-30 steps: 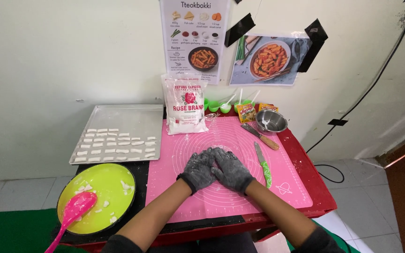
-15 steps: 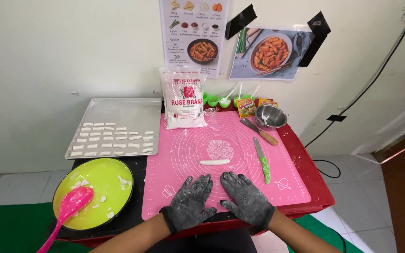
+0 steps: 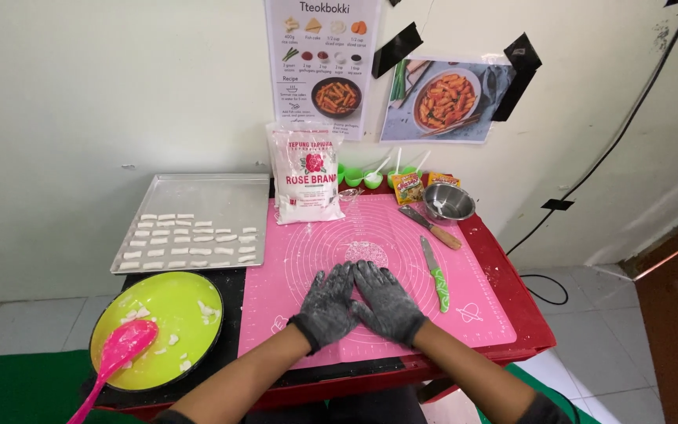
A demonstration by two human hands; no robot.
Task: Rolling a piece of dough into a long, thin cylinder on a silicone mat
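My grey-gloved left hand (image 3: pixel 328 305) and right hand (image 3: pixel 386 302) lie flat, fingers extended, gripping nothing, side by side on the pink silicone mat (image 3: pixel 308 251).

Both hands (image 3: pixel 359 302) forward again from the mat's (image 3: pixel 308 243) near edge, over the now-hidden dough roll

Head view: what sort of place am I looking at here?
Likely a makeshift home cooking station, not a full kitchen: a small red table against a plain wall, covered by a pink baking mat, with a metal tray of cut dough pieces and a recipe sheet taped above.
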